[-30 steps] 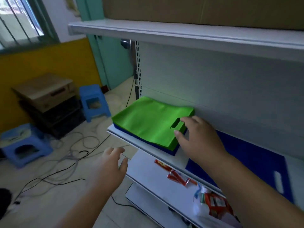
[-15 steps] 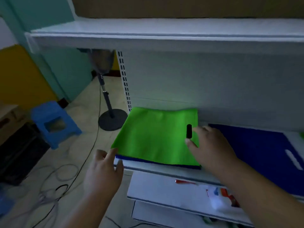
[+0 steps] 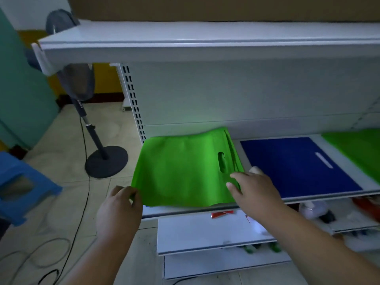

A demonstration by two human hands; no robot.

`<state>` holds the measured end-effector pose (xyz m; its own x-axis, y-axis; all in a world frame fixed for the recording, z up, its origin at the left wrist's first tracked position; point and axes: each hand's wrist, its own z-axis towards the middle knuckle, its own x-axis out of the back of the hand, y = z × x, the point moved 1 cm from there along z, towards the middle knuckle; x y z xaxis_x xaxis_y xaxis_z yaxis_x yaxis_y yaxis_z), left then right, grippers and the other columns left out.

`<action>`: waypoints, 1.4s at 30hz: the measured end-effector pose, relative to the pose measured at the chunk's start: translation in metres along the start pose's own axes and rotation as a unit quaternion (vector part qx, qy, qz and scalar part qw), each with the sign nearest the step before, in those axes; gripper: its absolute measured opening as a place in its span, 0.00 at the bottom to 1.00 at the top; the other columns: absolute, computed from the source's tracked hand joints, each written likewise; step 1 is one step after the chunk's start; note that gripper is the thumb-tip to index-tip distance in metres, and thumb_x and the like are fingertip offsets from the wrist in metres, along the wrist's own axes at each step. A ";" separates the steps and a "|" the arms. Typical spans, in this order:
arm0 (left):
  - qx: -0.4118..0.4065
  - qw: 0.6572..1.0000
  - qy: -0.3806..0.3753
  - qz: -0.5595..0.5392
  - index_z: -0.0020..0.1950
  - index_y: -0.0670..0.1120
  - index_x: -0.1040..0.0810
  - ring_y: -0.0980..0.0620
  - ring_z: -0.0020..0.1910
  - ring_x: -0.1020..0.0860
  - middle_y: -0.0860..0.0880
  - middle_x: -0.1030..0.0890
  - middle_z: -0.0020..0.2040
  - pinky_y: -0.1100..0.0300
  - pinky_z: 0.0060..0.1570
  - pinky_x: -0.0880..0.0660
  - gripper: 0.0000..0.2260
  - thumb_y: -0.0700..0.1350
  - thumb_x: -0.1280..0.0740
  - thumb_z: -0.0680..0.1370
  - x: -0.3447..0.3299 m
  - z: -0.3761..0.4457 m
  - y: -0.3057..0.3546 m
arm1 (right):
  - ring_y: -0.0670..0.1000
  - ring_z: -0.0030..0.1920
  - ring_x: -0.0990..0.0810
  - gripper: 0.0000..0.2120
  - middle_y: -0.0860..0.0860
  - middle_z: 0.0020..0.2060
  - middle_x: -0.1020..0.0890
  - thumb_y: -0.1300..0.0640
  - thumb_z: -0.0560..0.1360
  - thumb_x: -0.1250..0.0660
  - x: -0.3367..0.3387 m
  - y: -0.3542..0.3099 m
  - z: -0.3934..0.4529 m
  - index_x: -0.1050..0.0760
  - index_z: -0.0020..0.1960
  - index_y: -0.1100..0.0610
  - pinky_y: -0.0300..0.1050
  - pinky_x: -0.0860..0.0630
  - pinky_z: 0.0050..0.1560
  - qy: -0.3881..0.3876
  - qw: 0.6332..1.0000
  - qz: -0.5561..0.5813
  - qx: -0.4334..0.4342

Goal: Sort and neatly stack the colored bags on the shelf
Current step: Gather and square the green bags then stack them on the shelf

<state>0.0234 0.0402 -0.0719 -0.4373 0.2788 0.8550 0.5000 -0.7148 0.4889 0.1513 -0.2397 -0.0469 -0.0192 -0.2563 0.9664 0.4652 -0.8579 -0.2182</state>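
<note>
A bright green bag [image 3: 183, 171] with a cut-out handle slot lies on the left of the white shelf [image 3: 329, 197], its surface rippled. A sliver of a blue bag [image 3: 147, 206] shows under its front-left corner. My left hand [image 3: 119, 208] pinches the green bag's front-left corner. My right hand [image 3: 255, 188] grips the same bag's front-right edge, just below the slot. A flat dark blue bag [image 3: 298, 167] lies to the right on the shelf. A second green bag [image 3: 357, 149] sits at the far right, partly cut off by the frame.
An upper shelf board [image 3: 205, 44] overhangs the bags. Lower shelves [image 3: 205, 229] hold red packets and small items. A standing fan [image 3: 104, 159] is on the floor to the left, with a blue stool [image 3: 18, 186] and loose cables [image 3: 51, 249] nearby.
My left hand rose to the green bag's front-left corner and took hold. My right hand slid to the bag's front-right edge. The bag now looks rumpled, and the view has swung right.
</note>
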 end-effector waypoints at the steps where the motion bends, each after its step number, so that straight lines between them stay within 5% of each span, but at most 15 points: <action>1: 0.005 1.000 -0.001 -0.011 0.46 0.50 0.19 0.49 0.33 0.25 0.52 0.22 0.45 0.60 0.31 0.31 0.04 0.44 0.34 0.78 0.004 -0.001 -0.001 | 0.56 0.54 0.27 0.17 0.53 0.45 0.17 0.46 0.79 0.38 0.001 0.000 -0.004 0.22 0.61 0.56 0.48 0.26 0.46 0.014 1.000 0.023 -0.010; 4: 0.046 0.995 -0.060 -0.066 0.50 0.52 0.25 0.52 0.33 0.25 0.53 0.22 0.40 0.60 0.30 0.32 0.06 0.42 0.34 0.76 0.010 0.000 -0.006 | 0.56 0.53 0.25 0.19 0.54 0.54 0.21 0.46 0.78 0.36 -0.001 0.003 -0.016 0.25 0.65 0.55 0.48 0.27 0.49 0.044 0.995 0.053 -0.071; 9: 0.091 0.969 -0.182 -0.138 0.50 0.54 0.26 0.48 0.28 0.26 0.49 0.21 0.39 0.60 0.27 0.32 0.10 0.39 0.36 0.76 0.010 0.008 -0.007 | 0.53 0.57 0.23 0.28 0.54 0.60 0.24 0.45 0.77 0.34 -0.004 -0.003 -0.018 0.37 0.74 0.49 0.43 0.30 0.49 -0.043 0.977 0.133 -0.158; 11: 0.091 0.964 -0.195 -0.155 0.48 0.54 0.25 0.49 0.30 0.27 0.48 0.21 0.40 0.60 0.29 0.33 0.11 0.37 0.36 0.75 0.011 0.010 -0.004 | 0.50 0.48 0.21 0.27 0.52 0.51 0.21 0.51 0.77 0.33 -0.003 -0.004 -0.015 0.37 0.73 0.48 0.41 0.29 0.42 -0.046 0.973 0.165 -0.152; 14: 0.080 0.966 -0.188 -0.161 0.46 0.55 0.25 0.48 0.32 0.26 0.49 0.22 0.41 0.60 0.28 0.33 0.14 0.34 0.37 0.75 0.011 0.002 0.002 | 0.46 0.29 0.30 0.22 0.45 0.31 0.30 0.54 0.79 0.35 0.000 -0.002 -0.015 0.33 0.71 0.46 0.42 0.33 0.32 -0.053 0.983 0.151 -0.093; 20: 0.048 0.982 -0.077 -0.164 0.52 0.58 0.25 0.47 0.29 0.25 0.49 0.22 0.33 0.58 0.26 0.33 0.12 0.40 0.37 0.79 -0.003 -0.032 0.039 | 0.50 0.30 0.29 0.20 0.47 0.26 0.27 0.50 0.81 0.39 0.036 0.033 -0.035 0.32 0.72 0.44 0.46 0.35 0.32 0.071 0.993 0.077 -0.049; 23: 0.016 0.978 -0.064 -0.200 0.53 0.61 0.24 0.45 0.27 0.25 0.48 0.22 0.30 0.52 0.30 0.26 0.10 0.46 0.38 0.79 -0.026 -0.045 0.080 | 0.52 0.34 0.23 0.20 0.52 0.33 0.19 0.49 0.80 0.39 0.052 0.078 -0.056 0.32 0.72 0.43 0.46 0.28 0.34 0.133 0.984 0.089 -0.079; 30: -0.092 0.971 -0.085 -0.205 0.63 0.59 0.23 0.48 0.27 0.26 0.48 0.20 0.33 0.60 0.27 0.35 0.15 0.43 0.37 0.80 -0.088 -0.093 0.245 | 0.58 0.41 0.18 0.20 0.56 0.46 0.14 0.52 0.79 0.37 0.104 0.238 -0.123 0.28 0.71 0.50 0.47 0.25 0.38 0.208 0.966 0.038 -0.146; 34: -0.128 0.957 -0.108 -0.239 0.62 0.58 0.23 0.50 0.27 0.25 0.52 0.20 0.35 0.57 0.29 0.29 0.15 0.42 0.37 0.79 -0.128 -0.129 0.343 | 0.55 0.40 0.19 0.20 0.55 0.44 0.15 0.52 0.80 0.37 0.144 0.336 -0.155 0.30 0.72 0.50 0.42 0.35 0.32 0.222 0.956 0.048 -0.186; 38: -0.143 0.951 -0.121 -0.247 0.63 0.58 0.23 0.51 0.29 0.24 0.54 0.18 0.39 0.58 0.30 0.29 0.15 0.44 0.38 0.80 -0.165 -0.156 0.417 | 0.51 0.36 0.22 0.20 0.55 0.45 0.15 0.52 0.80 0.37 0.167 0.411 -0.178 0.29 0.71 0.50 0.41 0.35 0.37 0.236 0.948 0.063 -0.202; 42: -0.149 0.952 -0.137 -0.230 0.62 0.58 0.22 0.53 0.30 0.23 0.55 0.20 0.38 0.57 0.32 0.27 0.14 0.44 0.37 0.80 -0.197 -0.171 0.470 | 0.42 0.34 0.23 0.19 0.51 0.46 0.15 0.51 0.80 0.38 0.176 0.475 -0.176 0.29 0.71 0.48 0.31 0.38 0.29 0.216 0.945 0.067 -0.235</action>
<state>0.2167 -0.4604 -0.0401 -0.3276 0.7339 0.5950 0.0507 -0.6152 0.7867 0.2130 -0.7708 -0.0049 -0.3947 -0.4480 0.8022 0.0463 -0.8817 -0.4696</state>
